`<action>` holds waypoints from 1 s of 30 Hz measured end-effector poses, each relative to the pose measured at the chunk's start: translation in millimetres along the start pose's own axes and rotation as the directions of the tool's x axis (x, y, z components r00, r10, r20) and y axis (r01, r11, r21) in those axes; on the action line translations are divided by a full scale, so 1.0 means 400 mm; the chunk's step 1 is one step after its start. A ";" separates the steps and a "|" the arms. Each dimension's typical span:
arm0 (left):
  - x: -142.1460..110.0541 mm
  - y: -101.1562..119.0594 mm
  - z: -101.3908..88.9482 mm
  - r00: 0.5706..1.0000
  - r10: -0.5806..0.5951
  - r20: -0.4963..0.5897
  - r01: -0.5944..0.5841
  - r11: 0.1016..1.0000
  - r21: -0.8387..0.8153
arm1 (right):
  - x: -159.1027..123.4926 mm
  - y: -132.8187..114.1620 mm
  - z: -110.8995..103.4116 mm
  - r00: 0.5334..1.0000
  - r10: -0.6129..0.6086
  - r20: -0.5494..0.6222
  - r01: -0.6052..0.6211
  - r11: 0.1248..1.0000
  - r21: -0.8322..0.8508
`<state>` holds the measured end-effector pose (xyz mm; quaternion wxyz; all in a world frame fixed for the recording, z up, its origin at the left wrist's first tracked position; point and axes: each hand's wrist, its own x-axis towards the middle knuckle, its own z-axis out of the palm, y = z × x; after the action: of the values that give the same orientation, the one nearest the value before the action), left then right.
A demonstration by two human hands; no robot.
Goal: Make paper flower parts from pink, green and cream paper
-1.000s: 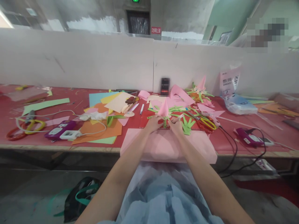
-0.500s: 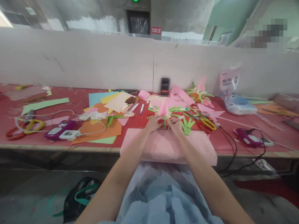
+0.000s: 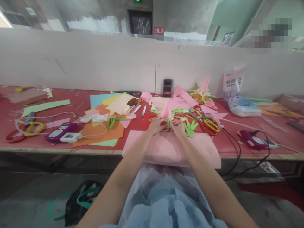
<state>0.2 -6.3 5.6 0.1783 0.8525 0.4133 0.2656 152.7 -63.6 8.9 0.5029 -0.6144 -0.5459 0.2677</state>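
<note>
A paper figure with a pink cone hat (image 3: 166,110) and green paper strips lies in front of me on a red board. My left hand (image 3: 155,126) is closed on its left edge, fingers curled against the paper. My right hand (image 3: 178,127) is closed around a slim white pen (image 3: 182,120) that slants up to the right, its tip hidden at the figure's lower part. Cut green paper leaves (image 3: 191,127) lie right of my right hand. Beneath both forearms a pink sheet (image 3: 152,150) hangs over the table edge.
Scissors with yellow and red handles (image 3: 209,124) lie close on the right. Left are coloured paper sheets (image 3: 102,133), a purple device (image 3: 60,132) with cables and more scissors (image 3: 35,126). A second paper figure (image 3: 204,88) and a plastic pack (image 3: 243,106) stand behind. A white partition (image 3: 95,63) rises beyond.
The pen in my right hand has tilted slightly, and the right fingers have shifted a little at the figure. My left hand and the figure stay in place.
</note>
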 end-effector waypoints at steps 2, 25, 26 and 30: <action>0.000 -0.001 0.000 1.000 0.000 0.002 0.000 1.000 0.004 | 0.000 -0.002 0.000 1.000 0.009 -0.012 -0.009 1.000 -0.004; 0.000 -0.006 0.002 0.999 0.037 -0.014 -0.038 0.999 -0.017 | 0.003 0.000 -0.004 1.000 -0.001 -0.011 0.001 1.000 0.013; 0.001 -0.007 0.003 0.999 0.041 -0.016 -0.041 0.999 -0.019 | 0.003 0.001 -0.004 1.000 -0.001 -0.016 0.001 1.000 0.016; 0.002 -0.008 0.005 1.000 0.025 -0.011 -0.025 1.000 -0.012 | 0.002 0.000 -0.005 0.999 -0.029 -0.019 0.029 0.999 0.025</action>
<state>-0.2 -3.8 2.7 0.1777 0.8552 0.4020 0.2749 154.7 -63.5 9.9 0.5196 -0.6026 -0.5465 0.2613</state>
